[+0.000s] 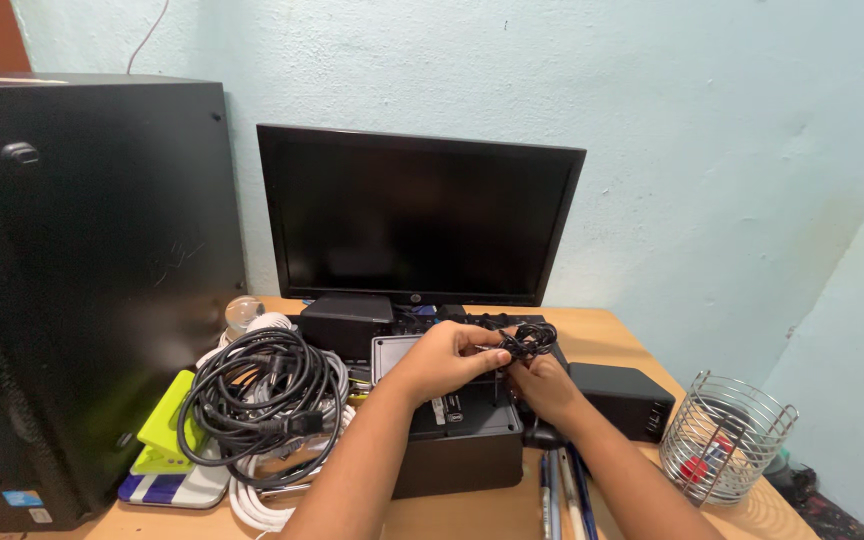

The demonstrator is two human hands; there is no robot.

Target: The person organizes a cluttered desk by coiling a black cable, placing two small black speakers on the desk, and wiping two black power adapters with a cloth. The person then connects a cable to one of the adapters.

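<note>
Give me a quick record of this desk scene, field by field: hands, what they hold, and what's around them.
left hand: pinching a small bundle of thin black cable
right hand: gripping the same bundle from below
under hands: black box
left side: coil of black cables, black computer tower
behind: dark monitor
right side: wire mesh basket
surface: wooden desk

both hands meet above a black box (457, 440) on the wooden tabletop (607, 335): the left hand (449, 357) and right hand (542, 385) pinch a small bundle of thin black cord (526, 341) between them. a dark monitor (415, 213) stands behind. a coil of black cable (257, 400) lies to the left beside a black computer tower (82, 290); a wire basket (724, 437) sits to the right.
</note>
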